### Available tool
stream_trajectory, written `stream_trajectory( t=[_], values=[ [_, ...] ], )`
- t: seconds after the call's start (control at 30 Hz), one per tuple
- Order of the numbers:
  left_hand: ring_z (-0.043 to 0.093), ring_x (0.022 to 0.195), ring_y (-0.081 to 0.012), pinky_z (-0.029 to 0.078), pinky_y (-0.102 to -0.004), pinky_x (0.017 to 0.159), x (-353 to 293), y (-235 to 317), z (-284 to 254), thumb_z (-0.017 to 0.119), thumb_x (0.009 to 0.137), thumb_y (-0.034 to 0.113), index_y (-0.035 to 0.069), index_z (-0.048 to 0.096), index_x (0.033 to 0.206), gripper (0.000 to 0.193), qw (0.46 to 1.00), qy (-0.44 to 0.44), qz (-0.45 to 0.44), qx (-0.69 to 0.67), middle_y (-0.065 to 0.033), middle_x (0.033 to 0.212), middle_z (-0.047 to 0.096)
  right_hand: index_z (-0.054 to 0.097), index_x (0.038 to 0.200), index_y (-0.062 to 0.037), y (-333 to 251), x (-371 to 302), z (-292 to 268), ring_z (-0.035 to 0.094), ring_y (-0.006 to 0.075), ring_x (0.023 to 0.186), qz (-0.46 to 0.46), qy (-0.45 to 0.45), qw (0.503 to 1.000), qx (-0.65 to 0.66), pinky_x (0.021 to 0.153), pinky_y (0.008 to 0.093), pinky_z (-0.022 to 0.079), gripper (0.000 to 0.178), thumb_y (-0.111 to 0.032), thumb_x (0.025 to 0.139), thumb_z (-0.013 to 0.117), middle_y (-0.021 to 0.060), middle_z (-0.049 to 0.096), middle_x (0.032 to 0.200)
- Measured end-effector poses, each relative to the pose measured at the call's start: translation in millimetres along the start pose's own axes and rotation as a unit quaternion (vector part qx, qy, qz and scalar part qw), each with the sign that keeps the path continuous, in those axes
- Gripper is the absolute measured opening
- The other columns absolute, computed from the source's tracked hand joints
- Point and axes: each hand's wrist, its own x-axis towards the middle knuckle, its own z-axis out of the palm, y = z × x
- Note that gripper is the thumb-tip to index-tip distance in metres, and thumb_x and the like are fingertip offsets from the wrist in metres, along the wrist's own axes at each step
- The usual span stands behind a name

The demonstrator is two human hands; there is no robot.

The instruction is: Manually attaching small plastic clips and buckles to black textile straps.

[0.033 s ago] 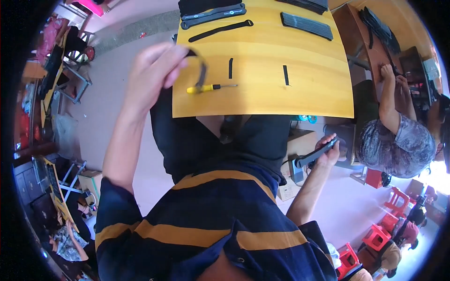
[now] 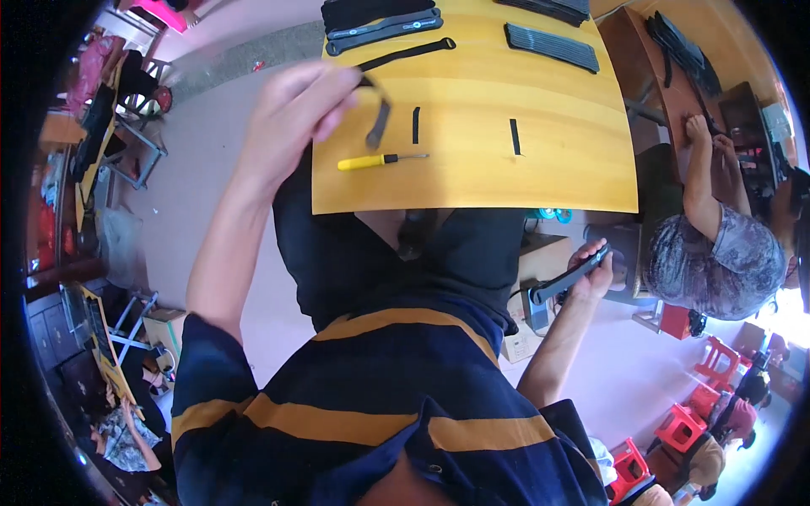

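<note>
My left hand [image 2: 295, 110] is raised over the left edge of a yellow wooden table [image 2: 506, 181] and pinches a short dark strap [image 2: 377, 125] that hangs from its fingertips. Just below the strap lies a yellow-handled screwdriver [image 2: 371, 160]. Two small black strips [image 2: 416, 125] [image 2: 515, 137] lie on the tabletop. My right hand [image 2: 597, 268] is low at the right, beyond the table's near edge, gripping a long black bar-shaped part [image 2: 564, 282].
A long black strap [image 2: 405, 53], flat black parts [image 2: 384, 29] and a ribbed black piece [image 2: 553, 46] lie at the table's far side. Another person [image 2: 717, 261] works at a brown bench [image 2: 641, 59] on the right. Red stools [image 2: 683, 426] stand at the lower right.
</note>
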Motion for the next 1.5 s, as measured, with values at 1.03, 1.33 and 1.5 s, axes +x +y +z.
stream_trajectory(
  t=[1.03,1.33,1.5],
  values=[
    [0.051,0.058,-0.0053,0.040,-0.0222,0.052,122.1,-53.9,53.4,0.064,0.099,0.035,0.009,0.066,0.082,0.031,0.992,-0.097,-0.072,0.036,0.0045,0.066,0.056,0.058,0.121,-0.0024,96.1,-54.9,111.6,0.058,0.0149,0.082,-0.069,-0.136,0.906,-0.396,0.077,0.0259,0.047,0.027,-0.023,0.105,0.052,0.0065,0.063,0.096],
    [0.052,0.048,-0.0081,0.041,-0.0253,0.047,110.3,-117.7,26.5,0.068,0.092,0.031,0.007,0.065,0.072,0.032,0.975,-0.040,-0.160,0.151,0.0002,0.060,0.058,0.057,0.132,-0.0041,89.9,-74.2,122.0,0.062,0.0097,0.077,-0.069,-0.135,0.858,-0.490,0.067,0.0235,0.049,0.030,-0.021,0.107,0.052,0.0062,0.067,0.100],
    [0.064,0.053,-0.0199,0.050,-0.0351,0.056,91.1,-132.2,3.2,0.069,0.087,0.033,0.005,0.066,0.072,0.032,0.942,-0.019,-0.141,0.305,-0.0080,0.063,0.065,0.066,0.125,-0.0035,116.1,-64.9,156.5,0.068,0.0263,0.087,-0.320,-0.239,0.579,-0.711,0.083,0.0370,0.054,0.029,-0.006,0.097,0.063,0.0107,0.070,0.100]
  ],
)
